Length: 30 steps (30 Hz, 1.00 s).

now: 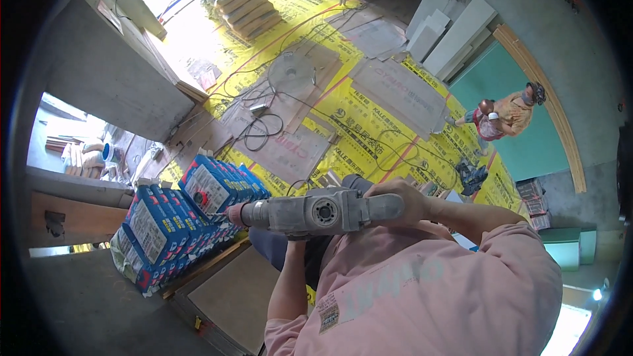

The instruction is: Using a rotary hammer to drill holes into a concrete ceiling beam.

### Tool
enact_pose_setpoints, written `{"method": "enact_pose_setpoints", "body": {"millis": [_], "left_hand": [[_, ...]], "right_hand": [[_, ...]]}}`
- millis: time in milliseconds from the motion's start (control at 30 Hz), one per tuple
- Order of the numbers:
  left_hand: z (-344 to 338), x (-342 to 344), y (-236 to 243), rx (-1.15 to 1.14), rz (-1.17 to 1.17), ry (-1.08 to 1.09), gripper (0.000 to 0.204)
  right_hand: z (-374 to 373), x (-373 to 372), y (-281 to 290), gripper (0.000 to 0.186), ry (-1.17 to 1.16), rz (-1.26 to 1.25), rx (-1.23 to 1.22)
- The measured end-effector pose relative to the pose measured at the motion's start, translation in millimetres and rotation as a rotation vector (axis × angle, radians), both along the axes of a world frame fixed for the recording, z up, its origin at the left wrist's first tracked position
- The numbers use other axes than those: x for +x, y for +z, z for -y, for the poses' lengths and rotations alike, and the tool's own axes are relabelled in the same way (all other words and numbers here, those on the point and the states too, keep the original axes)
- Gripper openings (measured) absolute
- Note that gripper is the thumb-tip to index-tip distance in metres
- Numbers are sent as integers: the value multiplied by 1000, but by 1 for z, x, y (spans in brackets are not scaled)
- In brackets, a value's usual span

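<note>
A grey, dusty rotary hammer drill (pixel 297 214) lies level across my front, its reddish chuck (pixel 235 215) and thin bit pointing left. My right hand (pixel 403 202) is closed around its rear handle. My left forearm rises to the underside of the drill, and only the wrist of my left hand (pixel 296 250) shows; its fingers are hidden behind the tool body. Beyond the bit stand stacked blue-and-white packages (pixel 158 227). A small red round item (pixel 200 198) appears against one package, close to the bit.
Yellow printed sheeting (pixel 356 118) covers the floor, with flat boards and loose black cable (pixel 264 133) on it. Piled sacks (pixel 247 10) stand far off. Another person (pixel 514 115) is at the right, near a green panel (pixel 521 92) leaning on the wall. A brown board (pixel 237 296) lies below the packages.
</note>
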<state>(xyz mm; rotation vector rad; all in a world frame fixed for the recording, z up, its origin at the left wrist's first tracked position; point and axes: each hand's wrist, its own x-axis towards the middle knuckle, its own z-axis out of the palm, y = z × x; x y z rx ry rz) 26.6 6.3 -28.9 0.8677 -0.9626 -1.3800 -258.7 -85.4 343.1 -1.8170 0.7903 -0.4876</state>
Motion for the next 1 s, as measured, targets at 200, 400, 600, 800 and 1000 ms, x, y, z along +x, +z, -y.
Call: {"method": "enact_pose_setpoints", "body": {"millis": [200,400,600,800,1000], "left_hand": [[15,12,33,-17,143,-103,51],[26,6,40,-142,532,-26,42],[-2,22,-16,-165,785,8,53],[9,8,26,-202,756,61,52],[19,4,45,-16,184,-109,49]], "right_hand": [[0,0,2,42,-5,0,-14],[-1,0,3,39,-32,19,-60],[2,8,4,36,28,7,-54],[1,-1,6,37,-7,19,-54],[2,0,0,38,-21,42,-19]]}}
